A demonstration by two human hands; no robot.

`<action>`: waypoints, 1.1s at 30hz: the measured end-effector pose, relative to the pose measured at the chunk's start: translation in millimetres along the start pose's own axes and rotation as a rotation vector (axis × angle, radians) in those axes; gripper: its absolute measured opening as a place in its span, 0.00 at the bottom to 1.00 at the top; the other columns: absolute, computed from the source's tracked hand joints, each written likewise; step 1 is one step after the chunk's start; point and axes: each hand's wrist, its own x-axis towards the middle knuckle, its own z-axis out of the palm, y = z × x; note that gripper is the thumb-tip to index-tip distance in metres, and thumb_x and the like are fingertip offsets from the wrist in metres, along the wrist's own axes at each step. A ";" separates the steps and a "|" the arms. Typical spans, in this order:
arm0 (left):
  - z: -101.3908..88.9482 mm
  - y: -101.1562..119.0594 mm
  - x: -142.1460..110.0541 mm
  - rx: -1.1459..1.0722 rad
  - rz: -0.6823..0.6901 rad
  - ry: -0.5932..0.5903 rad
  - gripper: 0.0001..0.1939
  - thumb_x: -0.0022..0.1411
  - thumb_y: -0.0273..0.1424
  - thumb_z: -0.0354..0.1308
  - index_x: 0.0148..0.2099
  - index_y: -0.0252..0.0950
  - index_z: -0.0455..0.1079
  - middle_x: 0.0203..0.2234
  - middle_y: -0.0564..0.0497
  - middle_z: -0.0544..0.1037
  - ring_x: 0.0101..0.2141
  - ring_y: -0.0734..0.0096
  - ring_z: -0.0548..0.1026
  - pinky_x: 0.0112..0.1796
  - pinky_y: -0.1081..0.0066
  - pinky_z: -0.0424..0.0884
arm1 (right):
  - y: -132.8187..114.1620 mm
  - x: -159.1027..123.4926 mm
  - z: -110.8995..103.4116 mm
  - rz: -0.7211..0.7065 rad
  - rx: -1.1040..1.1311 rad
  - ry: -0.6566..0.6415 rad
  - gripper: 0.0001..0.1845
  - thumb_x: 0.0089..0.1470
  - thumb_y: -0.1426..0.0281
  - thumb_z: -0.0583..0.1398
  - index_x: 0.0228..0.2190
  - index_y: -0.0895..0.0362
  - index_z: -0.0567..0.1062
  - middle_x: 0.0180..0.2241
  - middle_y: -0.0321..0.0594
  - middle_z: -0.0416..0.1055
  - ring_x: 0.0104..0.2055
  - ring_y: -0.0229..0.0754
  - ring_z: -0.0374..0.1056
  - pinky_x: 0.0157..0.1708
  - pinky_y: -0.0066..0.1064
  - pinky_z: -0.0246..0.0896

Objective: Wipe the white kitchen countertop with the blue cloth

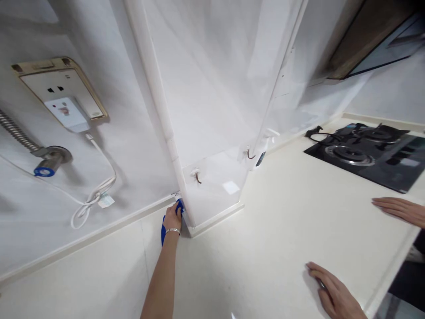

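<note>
My left hand (pixel 172 218), a silver band at its wrist, is closed on a blue cloth (pixel 164 232). It presses the cloth into the corner where the countertop meets the wall and the side of a projecting white pillar (pixel 212 110). Part of the cloth is hidden under the fingers. At the lower right, my right hand (pixel 337 290) rests low over the pale countertop (pixel 265 248). Its fingers are bent around a small dark object (pixel 321 283), mostly covered, whose kind I cannot make out.
Another person's hand (pixel 401 212) lies flat at the right edge. Beyond it sits a black gas hob (pixel 368 150). Bare wires (pixel 198 178) stick out of the pillar; a white bottle (pixel 260 157) stands behind. Left wall: a plugged socket (pixel 63 93), looped cable (pixel 96 195) and valve (pixel 49 164).
</note>
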 end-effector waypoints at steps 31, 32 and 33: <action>9.9 -1.3 -148.1 0.069 0.201 0.043 0.23 0.64 0.26 0.44 0.58 0.43 0.70 0.52 0.43 0.76 0.50 0.62 0.74 0.49 0.61 0.71 | -9.4 15.8 2.6 -0.088 0.076 0.134 0.20 0.53 0.73 0.52 0.48 0.53 0.69 0.54 0.44 0.68 0.55 0.48 0.66 0.56 0.47 0.65; 13.1 0.6 -157.8 0.071 0.215 0.043 0.23 0.63 0.25 0.45 0.56 0.45 0.71 0.53 0.44 0.75 0.51 0.60 0.73 0.50 0.59 0.71 | -10.2 16.2 2.2 -0.088 0.081 0.139 0.20 0.53 0.73 0.52 0.48 0.53 0.69 0.54 0.44 0.69 0.55 0.48 0.67 0.56 0.47 0.65; 16.7 3.0 -167.8 0.070 0.235 0.039 0.23 0.63 0.24 0.46 0.54 0.47 0.73 0.53 0.45 0.76 0.52 0.59 0.73 0.51 0.56 0.69 | -10.8 16.5 2.0 -0.086 0.087 0.141 0.20 0.53 0.74 0.52 0.48 0.53 0.69 0.54 0.44 0.69 0.55 0.48 0.67 0.57 0.46 0.65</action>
